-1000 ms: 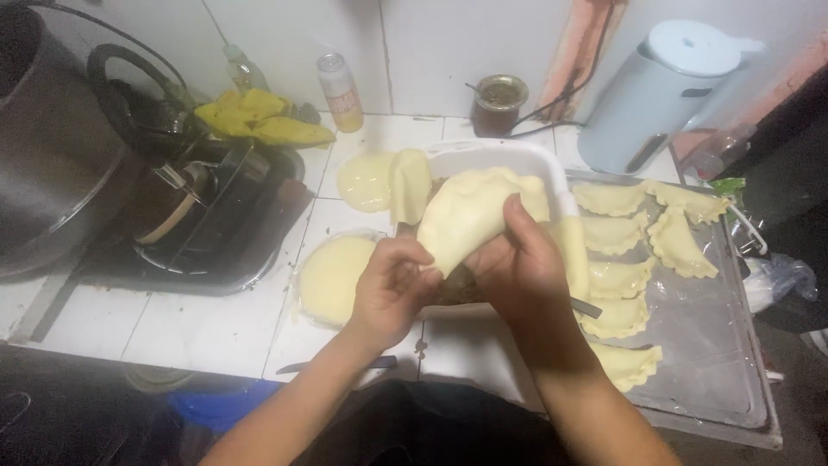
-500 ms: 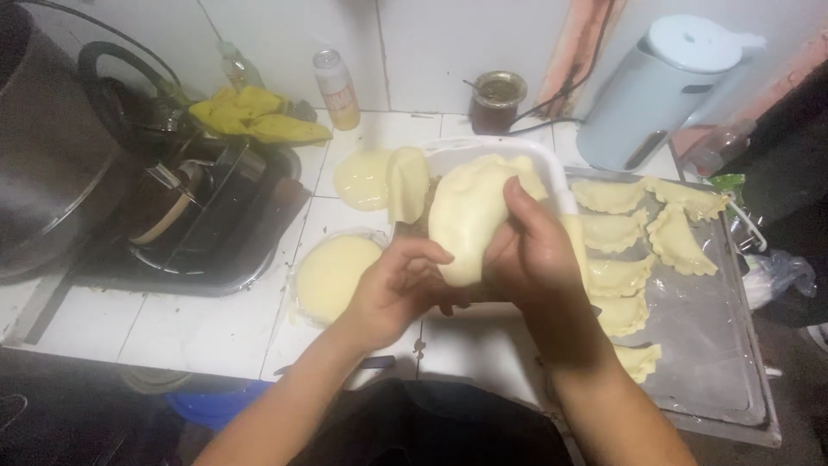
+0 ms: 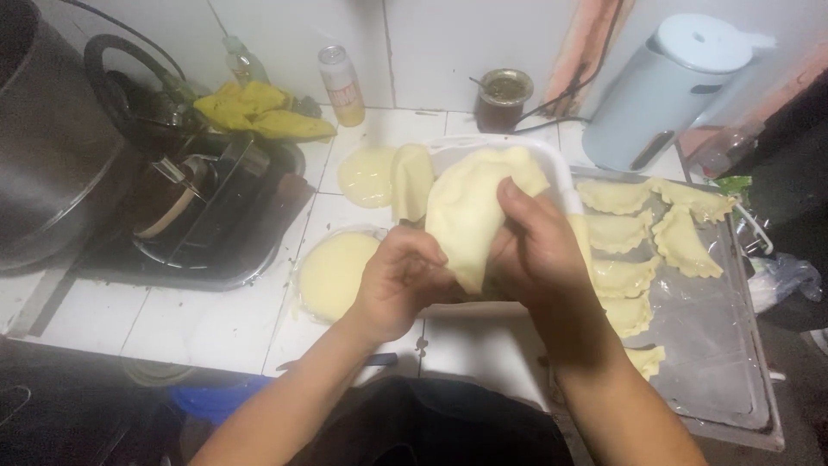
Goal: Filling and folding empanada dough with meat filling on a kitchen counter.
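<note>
Tilted further upright since a moment ago, the pale folded dough turnover (image 3: 470,216) sits between both hands above the white tiled worktop (image 3: 198,324) (left hand (image 3: 401,285) near, right hand (image 3: 539,250)), fingers pinching its edge

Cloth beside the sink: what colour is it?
Yellow; the cloth shows in the head view.

Dim warm light from above, brightest on the white tiled counter (image 3: 216,319) and back wall (image 3: 448,43). Left pot (image 3: 43,155) and bottom edge fall into deep shadow. Overall soft focus (both hands slightly smeared), noisy darks, mild wide-angle bend at edges.
</note>
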